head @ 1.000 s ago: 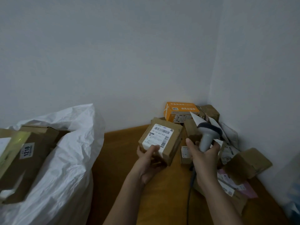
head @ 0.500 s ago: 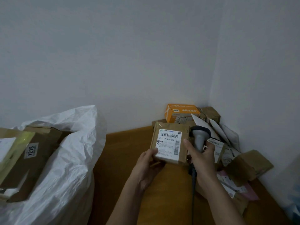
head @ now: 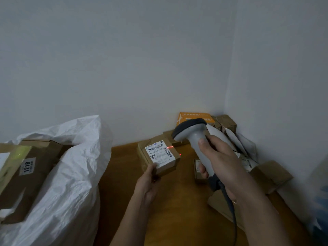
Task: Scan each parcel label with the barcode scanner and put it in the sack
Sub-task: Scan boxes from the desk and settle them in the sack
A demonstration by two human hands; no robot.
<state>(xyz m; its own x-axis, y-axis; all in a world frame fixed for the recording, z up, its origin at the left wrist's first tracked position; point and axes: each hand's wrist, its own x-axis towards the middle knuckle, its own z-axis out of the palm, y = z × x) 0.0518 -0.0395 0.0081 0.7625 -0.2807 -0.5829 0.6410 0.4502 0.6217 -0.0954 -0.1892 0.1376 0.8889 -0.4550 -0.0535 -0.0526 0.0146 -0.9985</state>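
Sack (head: 71,174): white, far left, mouth open, boxes already inside.
Parcel (head: 159,155): small brown box held above the table (head: 124,174), label up, long axis running left-near to right-far.
Left hand (head: 149,183): pinches the parcel's near corner, thumb on the label edge.
Red scan line: falls on the label's right edge and seemingly past it.
Barcode scanner (head: 193,139): head aimed left at the parcel.
Right hand (head: 218,160): wrapped round the grip.
Sack lies left of the holding hand.

Parcel-sorting corner: piled parcels (head: 227,121), sack (head: 71,174)
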